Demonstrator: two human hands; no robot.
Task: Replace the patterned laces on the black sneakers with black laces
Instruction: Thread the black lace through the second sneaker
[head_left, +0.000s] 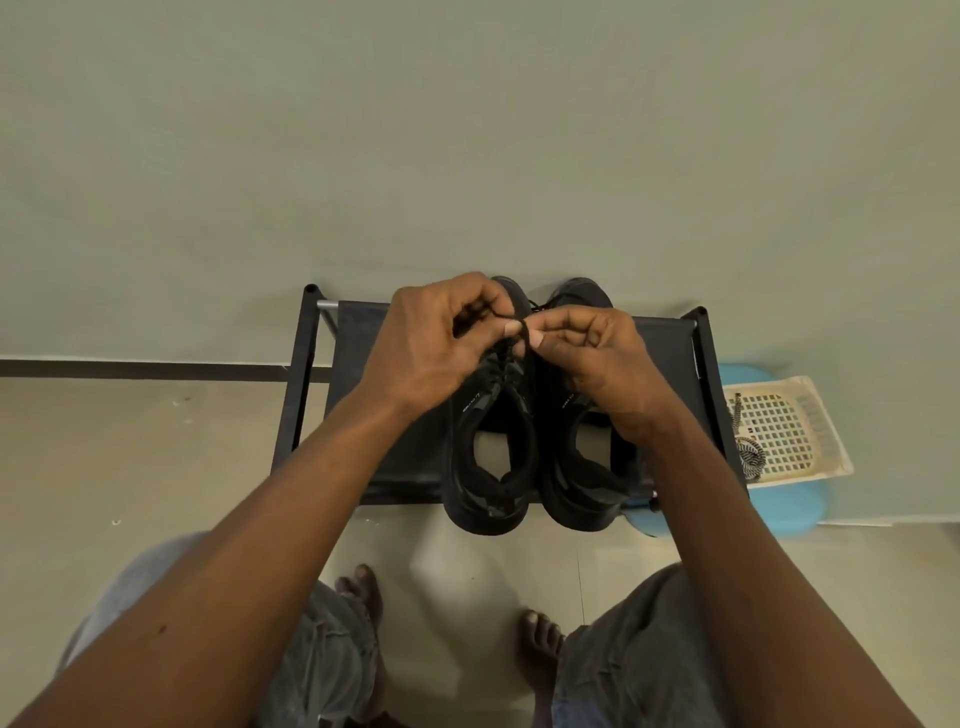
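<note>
1. Two black sneakers stand side by side on the top of a low black rack (670, 358) at the middle of the frame, toes toward the pale wall (467, 130), heels toward the viewer.
2. The left sneaker (491, 457) sits left of centre; the right sneaker (582, 467) touches it on its right side. Both heels overhang the rack's near edge.
3. The left hand (431, 348) hovers over the front of the left sneaker, its fingers (511, 327) curled and pressed together on a black lace (524, 332).
4. The right hand (597, 358) meets it from the right, thumb and forefinger pinched shut on the same black lace, just above the left sneaker's lacing.
5. The two hands nearly touch at the fingertips, at the centre of the frame.
6. Black lace already crosses the upper eyelets of the left sneaker below the hands.
7. At the right edge of the frame, a cream plastic basket (789, 426) rests on a light blue stool (789, 504), just beside the rack.
8. A black-and-white patterned lace (750, 452) lies coiled on the basket's left side.
9. In the lower frame, the person's bare feet stand on a beige floor (130, 457), with grey trousers over both knees.
</note>
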